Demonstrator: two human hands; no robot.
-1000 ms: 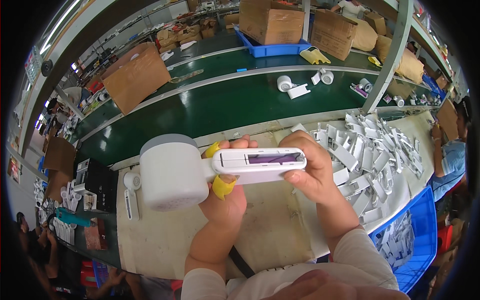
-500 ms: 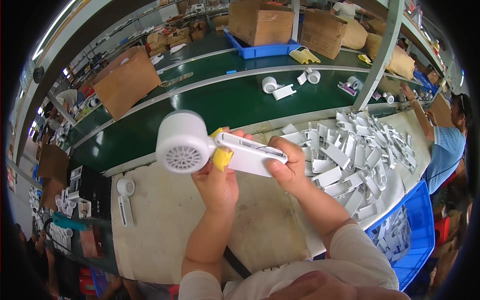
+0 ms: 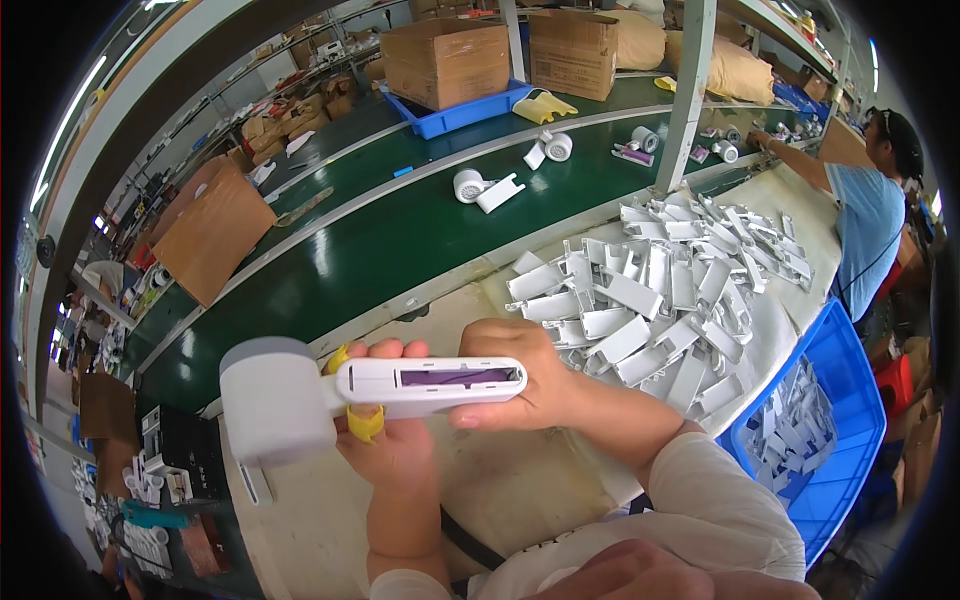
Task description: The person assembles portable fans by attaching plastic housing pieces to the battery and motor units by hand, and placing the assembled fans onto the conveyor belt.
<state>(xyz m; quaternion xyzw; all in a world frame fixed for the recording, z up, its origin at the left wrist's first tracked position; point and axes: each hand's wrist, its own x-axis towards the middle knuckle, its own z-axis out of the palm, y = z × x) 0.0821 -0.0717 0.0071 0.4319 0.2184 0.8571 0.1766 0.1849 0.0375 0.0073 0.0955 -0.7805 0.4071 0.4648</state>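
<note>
A white hair dryer [image 3: 270, 405] lies level across my two hands above the worktable, its round barrel to the left and its handle to the right. A long slot in the handle faces up, showing a purple strip and thin dark wire inside. My left hand [image 3: 395, 450] grips the joint between barrel and handle from below, with yellow finger covers [image 3: 366, 424] on its thumb and a finger. My right hand [image 3: 535, 365] is wrapped round the handle's free end, thumb on the near side. Behind the barrel, part of another white handle [image 3: 258, 485] shows on the table.
White handle shells [image 3: 640, 295] are heaped at the right of the table [image 3: 490, 480]. A blue bin [image 3: 850, 400] with more shells stands beside it. Beyond runs a green conveyor belt [image 3: 390, 240] carrying several dryers [image 3: 480, 188]. A co-worker [image 3: 870, 210] sits at far right.
The dryer has come lower and left, and has rolled so the handle slot faces me and the barrel grille is turned away. My right hand has shifted round the handle end. The view has swung right.
</note>
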